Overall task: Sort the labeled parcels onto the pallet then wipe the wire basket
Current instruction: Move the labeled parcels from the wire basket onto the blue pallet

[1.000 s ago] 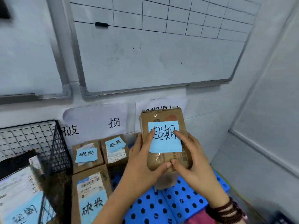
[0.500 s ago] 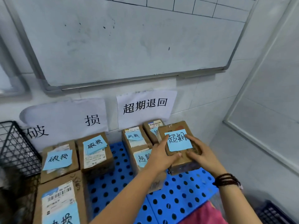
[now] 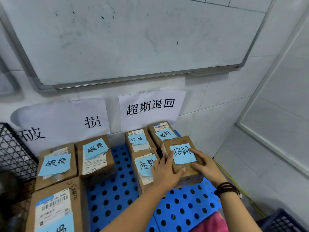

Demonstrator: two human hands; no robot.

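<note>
A brown cardboard parcel (image 3: 179, 141) with a blue note reading 超期 rests on the blue perforated pallet (image 3: 117, 190) at the right, in front of another 超期 parcel (image 3: 163, 131). My left hand (image 3: 164, 171) holds its near left side and my right hand (image 3: 203, 164) its near right side, thumbs on top. Two more 超期 parcels (image 3: 138, 141) (image 3: 144, 166) sit to its left. Three 破损 parcels (image 3: 56, 164) (image 3: 95, 154) (image 3: 55, 210) stand on the pallet's left. The black wire basket (image 3: 15, 151) is at the left edge.
Paper signs 破损 (image 3: 60, 123) and 超期退回 (image 3: 150, 106) are taped on the wall under a whiteboard (image 3: 133, 39). A white wall panel (image 3: 275, 131) closes the right side. A dark crate (image 3: 282, 221) sits at the lower right beside pink cloth (image 3: 214, 221).
The parcel was held up in front of the wall; both hands have lowered it onto the right side of the pallet. The view has shifted right, away from the basket.
</note>
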